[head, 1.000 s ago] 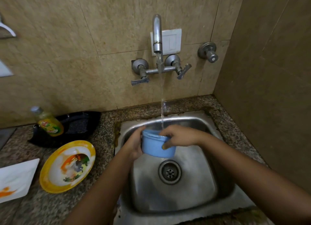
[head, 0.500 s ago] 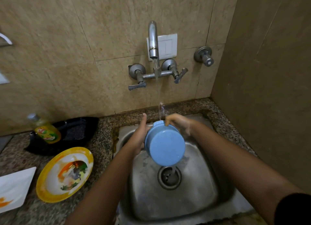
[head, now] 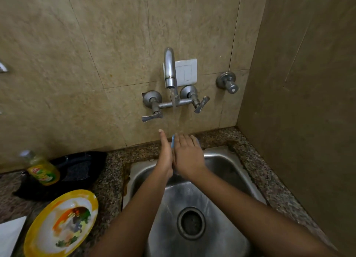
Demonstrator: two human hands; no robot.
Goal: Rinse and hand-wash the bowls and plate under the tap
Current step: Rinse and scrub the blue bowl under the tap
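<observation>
Both my hands hold a small blue bowl (head: 173, 141) up under the running tap (head: 170, 70), over the back of the steel sink (head: 227, 172). Only slivers of the bowl's rim show between and beside my hands. My left hand (head: 165, 154) holds it from the left, one digit pointing straight up and the others hidden behind the bowl. My right hand (head: 187, 156) lies flat over the bowl's near side, fingers spread. The water stream (head: 174, 100) falls onto my right fingers. A yellow-rimmed plate (head: 61, 222) with food smears lies on the counter at the left.
A dish soap bottle (head: 42, 170) leans on a black tray (head: 82, 170) behind the plate. A white plate's corner (head: 9, 235) shows at the far left. The drain (head: 191, 223) sits mid-sink. A side wall (head: 298, 102) closes in the right.
The bowl has been lifted higher and farther back, closer to the spout. My right hand moved from its rim to lie over it, hiding most of the bowl. The view tilted downward.
</observation>
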